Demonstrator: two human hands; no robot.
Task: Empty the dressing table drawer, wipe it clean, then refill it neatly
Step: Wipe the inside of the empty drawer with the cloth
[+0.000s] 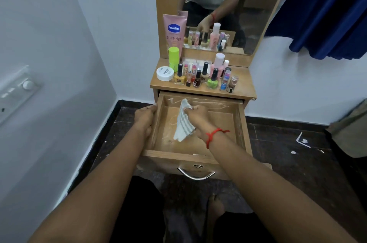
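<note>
The wooden drawer (216, 123) of the dressing table is pulled out and holds no items; white smears streak its bottom and back wall. My right hand (195, 115), with a red thread at the wrist, is inside the drawer, shut on a white and grey striped cloth (182, 123) that hangs down toward the drawer floor. My left hand (146, 118) grips the drawer's left wall. On the table top (244, 86) stand several nail polish bottles (213, 80), a white jar (165, 73), a green stick (173, 58) and a pink Vaseline tube (174, 32).
A mirror (228, 4) rises behind the table top and reflects the person and the bottles. White walls stand at left and right, and a switch panel (17, 92) is on the left wall. A blue curtain (329, 14) hangs at right. Scraps litter the dark floor (297, 143).
</note>
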